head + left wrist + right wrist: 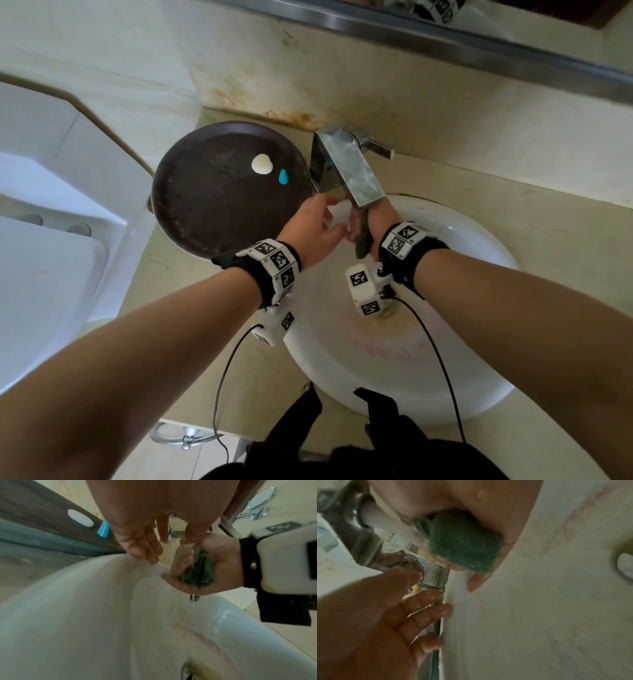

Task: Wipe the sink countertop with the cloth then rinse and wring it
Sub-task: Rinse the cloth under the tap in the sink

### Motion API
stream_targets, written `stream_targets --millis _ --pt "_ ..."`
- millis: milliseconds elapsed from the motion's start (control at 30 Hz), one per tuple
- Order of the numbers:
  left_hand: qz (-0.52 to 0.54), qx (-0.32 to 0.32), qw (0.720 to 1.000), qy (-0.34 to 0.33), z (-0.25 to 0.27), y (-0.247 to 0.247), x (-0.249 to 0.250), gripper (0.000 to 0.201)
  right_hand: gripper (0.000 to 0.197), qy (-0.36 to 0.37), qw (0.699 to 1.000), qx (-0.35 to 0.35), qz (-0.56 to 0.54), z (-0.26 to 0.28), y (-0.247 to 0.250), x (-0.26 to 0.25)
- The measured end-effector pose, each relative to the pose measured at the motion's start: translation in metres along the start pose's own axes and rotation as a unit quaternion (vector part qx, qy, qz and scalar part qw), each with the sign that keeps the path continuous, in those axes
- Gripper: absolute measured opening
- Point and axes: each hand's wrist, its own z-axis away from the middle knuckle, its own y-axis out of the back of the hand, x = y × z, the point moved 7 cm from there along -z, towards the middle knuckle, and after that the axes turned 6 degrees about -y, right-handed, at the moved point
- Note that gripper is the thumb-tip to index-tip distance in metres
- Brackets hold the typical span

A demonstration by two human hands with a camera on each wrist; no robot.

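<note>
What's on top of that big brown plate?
On the brown plate sit a white soap and a small blue cap. The left hand covers a bit of its rim, so that part is hidden.

Soft, even daylight fills the head view, with no hard shadows; straight lines bow at the edges from the wide lens. A pale sheen lies on the metal faucet (pixel 349 168). Both wrist views are dimmer and softly blurred. In the right wrist view the green cloth (pixel 464 543) is fairly clear, while the left hand (pixel 388 615) at lower left is smeared.
</note>
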Motion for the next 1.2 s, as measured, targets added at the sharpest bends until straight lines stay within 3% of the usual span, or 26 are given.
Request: stream_targets --millis 67,167,267,633,767,867,967,1067,1133,1200 --pt "-0.005 0.001 1.000 0.000 0.000 0.001 -0.001 0.041 0.024 -0.028 0.999 -0.002 -0.038 0.009 0.000 -0.006" --pt "-0.010 0.003 1.000 -0.003 0.001 0.002 -0.002 0.040 0.028 -0.038 0.998 0.023 0.038 0.012 0.003 -0.009" --pt "-0.014 -0.004 1.000 -0.002 0.001 0.001 -0.003 0.040 0.028 0.028 0.995 0.044 0.085 0.012 0.004 -0.012" --pt "-0.009 -0.014 1.000 0.012 0.001 0.000 -0.003 0.040 0.032 0.114 0.952 0.058 0.280 0.010 -0.007 -0.025" --pt "0.008 -0.074 0.997 0.024 0.001 -0.010 0.002 0.047 0.028 0.109 0.951 0.062 0.282 0.012 -0.002 -0.025" --pt "0.005 -0.135 0.990 0.034 0.001 -0.027 0.005 0.063 0.025 0.099 0.958 0.069 0.260 0.012 0.005 -0.024" --pt "0.035 -0.131 0.990 0.028 -0.002 -0.036 0.012 0.082 0.022 0.064 0.974 0.071 0.206 0.013 0.013 -0.019" --pt "0.049 -0.127 0.990 0.047 -0.006 -0.042 0.017 0.093 0.028 0.080 0.974 0.057 0.204 0.022 0.017 -0.017" --pt "0.064 -0.122 0.988 0.066 -0.010 -0.046 0.017 0.087 0.030 0.092 0.976 0.038 0.192 0.023 0.020 -0.014" --pt "0.077 -0.106 0.988 0.078 -0.014 -0.047 0.018 0.066 0.024 0.088 0.984 0.017 0.156 0.029 0.023 -0.015"
